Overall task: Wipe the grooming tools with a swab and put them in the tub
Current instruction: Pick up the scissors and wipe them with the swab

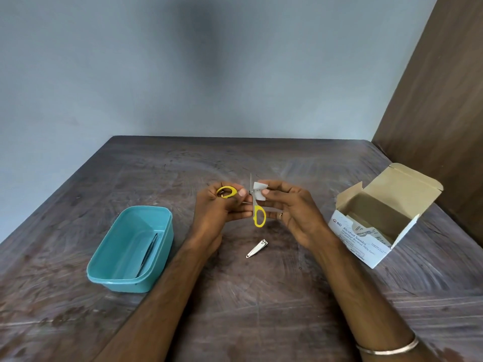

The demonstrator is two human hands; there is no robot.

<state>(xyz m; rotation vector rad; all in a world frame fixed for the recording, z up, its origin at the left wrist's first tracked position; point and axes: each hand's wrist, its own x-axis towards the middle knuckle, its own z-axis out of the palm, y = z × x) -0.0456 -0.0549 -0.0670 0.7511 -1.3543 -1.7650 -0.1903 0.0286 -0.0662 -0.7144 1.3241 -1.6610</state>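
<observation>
Small scissors [258,216] with yellow handles are spread wide above the table's middle. My left hand [222,205] grips one yellow handle loop, fingers curled round it. My right hand [292,207] pinches a white swab [258,192] against the upright blade. The other yellow loop hangs down between my hands. A silver nail clipper [257,248] lies on the table just below them. A teal plastic tub [130,249] stands at the left with dark tweezers [148,253] lying inside it.
An open cardboard box of alcohol swabs [376,226] stands at the right, its flaps up and packets inside. The dark wooden table [261,296] meets a grey wall at the back and a brown panel at the far right.
</observation>
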